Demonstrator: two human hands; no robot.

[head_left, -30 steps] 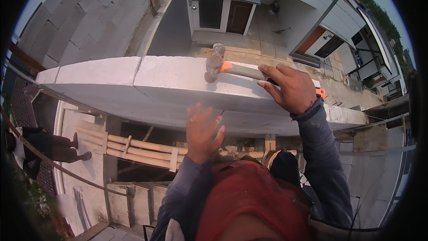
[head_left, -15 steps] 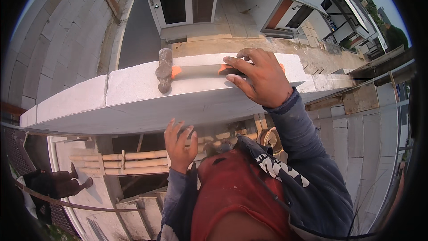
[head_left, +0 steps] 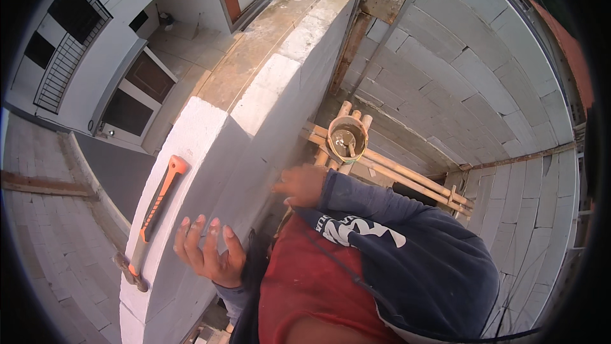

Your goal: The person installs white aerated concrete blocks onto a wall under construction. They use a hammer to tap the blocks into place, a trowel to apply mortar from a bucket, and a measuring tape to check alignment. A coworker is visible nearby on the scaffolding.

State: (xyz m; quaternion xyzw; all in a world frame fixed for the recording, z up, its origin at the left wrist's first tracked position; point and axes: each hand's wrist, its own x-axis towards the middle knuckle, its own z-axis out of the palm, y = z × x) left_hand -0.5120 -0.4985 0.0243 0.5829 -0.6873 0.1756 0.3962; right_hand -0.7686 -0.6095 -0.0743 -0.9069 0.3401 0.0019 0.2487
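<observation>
We see both hands well apart from each other. Our left hand (head_left: 217,258) is raised with its fingers spread and curved, palm side up, gripping nothing; it is near the white wall (head_left: 194,129) and the hammer (head_left: 156,211), touching neither as far as we can tell. Our right hand (head_left: 304,185) reaches across in front of the chest, one finger stretched toward the wall's side face. We cannot tell whether that finger touches the wall, nor whether the curled fingers have anything in them.

The hammer lies on top of the wall, lengthwise along it, its orange and black grip farther from us and its metal head nearer. Beyond it the wall's top steps down to a lower run of blocks.

Past our right hand, a bucket (head_left: 349,123) stands on wooden poles (head_left: 417,175); it holds a grey mix with a tool in it, too small for us to name. We wear a red shirt (head_left: 312,274) under a dark blue jacket (head_left: 439,267). A grey block wall (head_left: 458,57) rises to our right, and a house door (head_left: 150,83) shows across the yard.
</observation>
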